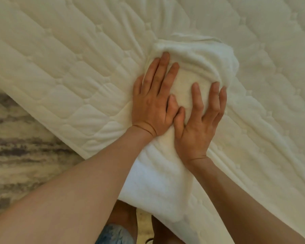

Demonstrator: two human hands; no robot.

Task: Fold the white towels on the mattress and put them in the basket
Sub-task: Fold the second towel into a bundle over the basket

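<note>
From the head view, I have both hands laid flat on the white towel (158, 176). My left hand (151, 103) and right hand (195, 131) sit side by side, thumbs almost touching. My fingers (163, 67) are straight and spread wide, pressing down on the cloth rather than gripping it. The towel lies on the quilted mattress (63, 64) close to its near edge; its far end is bunched into a thick, rumpled lump and its near end seems to hang past the edge toward my legs. That overhang is my worry: if I lift my palms, I judge the weight of the hanging part could drag the bundle off onto the floor. The lumpy far end may also spring open, because the layers look uneven. The mattress is soft and yields under my press, so creases will not set sharply. Beside it to the left lies a streaky grey and beige carpet (16, 138). I see no basket here.
</note>
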